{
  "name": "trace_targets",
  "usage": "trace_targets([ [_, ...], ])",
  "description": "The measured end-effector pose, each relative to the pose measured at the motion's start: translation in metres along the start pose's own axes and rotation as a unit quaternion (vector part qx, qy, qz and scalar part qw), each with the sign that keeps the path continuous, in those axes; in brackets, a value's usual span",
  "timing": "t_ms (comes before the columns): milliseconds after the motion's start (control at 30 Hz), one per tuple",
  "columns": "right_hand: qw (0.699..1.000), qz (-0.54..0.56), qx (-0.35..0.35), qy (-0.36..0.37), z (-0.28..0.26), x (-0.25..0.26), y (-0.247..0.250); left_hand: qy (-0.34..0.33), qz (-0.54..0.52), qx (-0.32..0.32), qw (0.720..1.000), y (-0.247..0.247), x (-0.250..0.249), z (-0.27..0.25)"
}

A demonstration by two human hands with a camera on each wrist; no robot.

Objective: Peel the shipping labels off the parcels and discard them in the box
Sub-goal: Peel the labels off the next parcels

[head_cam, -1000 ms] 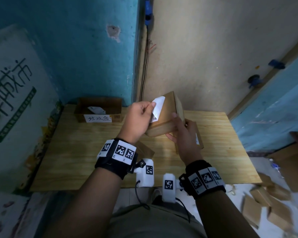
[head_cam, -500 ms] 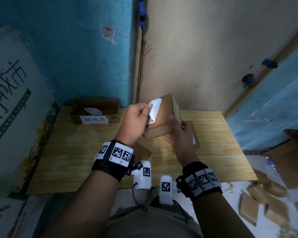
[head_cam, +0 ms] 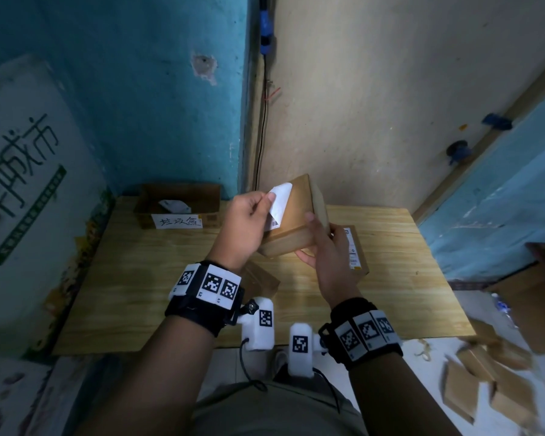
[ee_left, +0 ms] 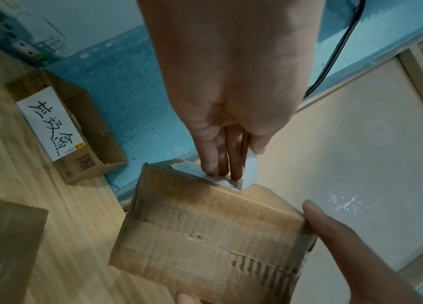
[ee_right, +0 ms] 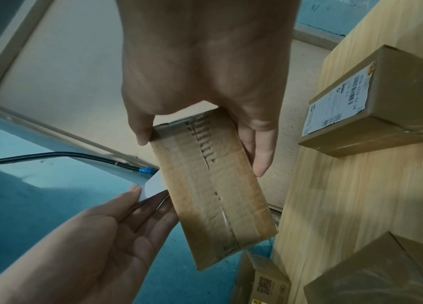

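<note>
Right hand (head_cam: 329,259) grips the parcel (head_cam: 296,221) above the table (head_cam: 170,278). Left hand (head_cam: 244,225) pinches the half-peeled label (head_cam: 279,204).

The left hand (ee_left: 231,82) pinches the partly lifted white paper shipping label (ee_left: 248,172) at the top edge of a taped brown cardboard parcel (ee_left: 205,236). The right hand (ee_left: 356,253) holds the parcel's right side. A brown cardboard box bearing a handwritten white sign (ee_left: 59,127) sits on the light wooden desk (ee_left: 70,216).
</note>
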State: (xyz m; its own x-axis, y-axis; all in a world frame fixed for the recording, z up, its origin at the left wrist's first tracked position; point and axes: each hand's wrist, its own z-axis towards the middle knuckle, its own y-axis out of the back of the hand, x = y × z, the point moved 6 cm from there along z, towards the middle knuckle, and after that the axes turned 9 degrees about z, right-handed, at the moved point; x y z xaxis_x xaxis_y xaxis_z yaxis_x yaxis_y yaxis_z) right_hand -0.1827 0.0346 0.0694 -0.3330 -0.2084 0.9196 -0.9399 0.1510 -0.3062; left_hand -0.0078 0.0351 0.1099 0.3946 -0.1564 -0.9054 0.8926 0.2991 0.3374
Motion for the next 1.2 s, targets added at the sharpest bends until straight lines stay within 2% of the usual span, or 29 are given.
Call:
trace_targets([
  [633,1.0,-0.011,0.002,-0.015,0.009,-0.011,0.003,0.017,0.007,-0.002,1.0,0.004,0.005,-0.002],
  [900,1.0,-0.013,0.009,-0.011,0.013,-0.013,0.007,0.027,-0.002,0.024,0.999,0.001,-0.001,-0.004],
  [1067,1.0,-0.013,0.01,-0.015,0.018,-0.016,0.009,0.079,-0.029,0.062,0.995,0.0,0.0,-0.007],
  [1200,0.999,-0.009,0.022,-0.032,0.02,-0.018,0.008,0.119,-0.034,0.05,0.991,0.005,0.001,-0.01],
])
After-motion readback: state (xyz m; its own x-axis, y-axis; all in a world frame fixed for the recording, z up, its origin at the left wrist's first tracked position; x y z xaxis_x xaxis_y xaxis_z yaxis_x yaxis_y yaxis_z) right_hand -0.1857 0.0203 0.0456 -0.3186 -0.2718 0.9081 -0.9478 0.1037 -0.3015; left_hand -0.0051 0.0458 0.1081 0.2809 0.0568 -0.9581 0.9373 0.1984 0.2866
